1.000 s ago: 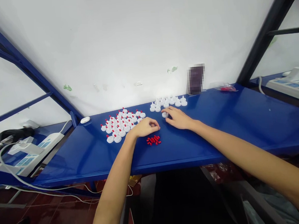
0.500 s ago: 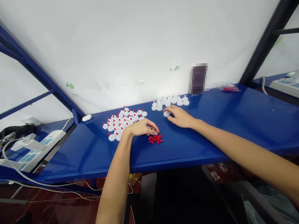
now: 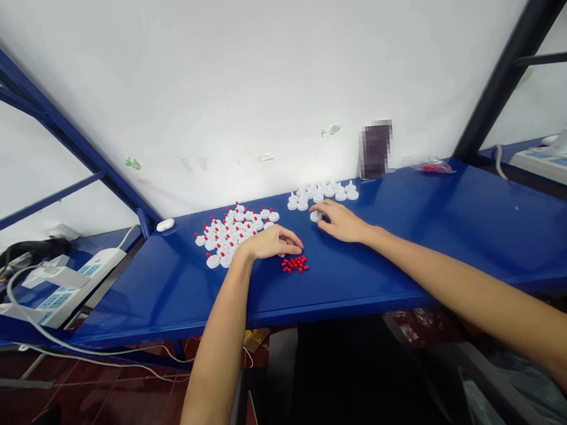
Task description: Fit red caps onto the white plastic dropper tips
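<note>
My right hand (image 3: 341, 221) closes its fingertips round a white nozzle cap (image 3: 315, 216) on the blue table (image 3: 365, 271). My left hand (image 3: 276, 241) is bent down with its fingertips together, just above a small pile of red tip caps (image 3: 295, 264). Whatever those fingertips may hold is hidden. Left of and partly behind that hand stands a large group of white nozzle caps with red tips (image 3: 231, 229). Behind my right hand, near the wall, a cluster of white nozzle caps (image 3: 340, 192) has bare spouts.
A small white case (image 3: 165, 224) lies at the table's back left. A blurred dark object (image 3: 376, 149) leans on the wall, with a clear bag of red pieces (image 3: 435, 165) to its right. Power strips (image 3: 75, 285) and blue frame posts (image 3: 58, 124) flank the table.
My left hand has shifted very slightly to the right above the red tip caps. My right hand stays in place on the white nozzle cap.
</note>
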`<state>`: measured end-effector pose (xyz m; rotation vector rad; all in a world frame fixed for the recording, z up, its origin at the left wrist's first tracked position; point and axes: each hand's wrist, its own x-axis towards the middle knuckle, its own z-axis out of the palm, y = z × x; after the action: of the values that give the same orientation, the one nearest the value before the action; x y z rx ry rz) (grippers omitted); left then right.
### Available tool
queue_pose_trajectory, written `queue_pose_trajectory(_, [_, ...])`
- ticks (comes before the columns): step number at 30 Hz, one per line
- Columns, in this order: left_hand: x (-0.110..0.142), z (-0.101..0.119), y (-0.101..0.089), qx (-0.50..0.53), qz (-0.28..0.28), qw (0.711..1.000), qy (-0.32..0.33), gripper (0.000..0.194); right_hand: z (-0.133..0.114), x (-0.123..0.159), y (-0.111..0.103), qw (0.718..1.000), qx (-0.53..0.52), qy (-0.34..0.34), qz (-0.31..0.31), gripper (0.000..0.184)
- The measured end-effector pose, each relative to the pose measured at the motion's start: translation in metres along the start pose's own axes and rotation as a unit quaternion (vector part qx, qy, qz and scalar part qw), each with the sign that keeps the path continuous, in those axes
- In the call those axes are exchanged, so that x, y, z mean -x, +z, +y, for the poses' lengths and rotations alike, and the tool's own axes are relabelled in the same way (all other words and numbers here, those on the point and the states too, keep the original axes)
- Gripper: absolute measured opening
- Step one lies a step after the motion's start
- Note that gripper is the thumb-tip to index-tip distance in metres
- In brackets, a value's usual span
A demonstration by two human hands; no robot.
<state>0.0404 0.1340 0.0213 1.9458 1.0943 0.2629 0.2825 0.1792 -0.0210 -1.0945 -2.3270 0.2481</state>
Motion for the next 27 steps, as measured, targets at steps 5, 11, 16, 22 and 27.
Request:
queue_pose_trajectory(5, [-0.001, -0.002, 0.000, -0.006, -0.003, 1.000, -0.008, 0.030, -0.001, 0.000, -0.001, 1.000, -0.006, -0.006, 0.013, 0.038])
queue_pose_trajectory(11, [-0.016, -0.004, 0.014, 0.030, 0.118, 0.992, 0.042, 0.034, -0.005, 0.000, -0.001, 0.997, -0.065, -0.028, 0.028, 0.033])
queue_pose_trajectory(16, [-0.034, -0.004, 0.026, 0.064, 0.295, 0.946, 0.120, 0.031, -0.004, 0.001, 0.001, 0.999, -0.032, -0.005, 0.005, 0.047])
queue_pose_trajectory(22, [-0.035, -0.010, 0.022, 0.044, 0.409, 0.908, 0.075, 0.027, -0.002, 0.001, 0.002, 0.998, 0.041, 0.019, -0.034, 0.036])
queue_pose_trajectory(27, [-0.032, -0.008, 0.020, 0.065, 0.392, 0.912, 0.099, 0.028, -0.012, 0.002, -0.002, 0.998, -0.053, -0.009, -0.013, 0.032])
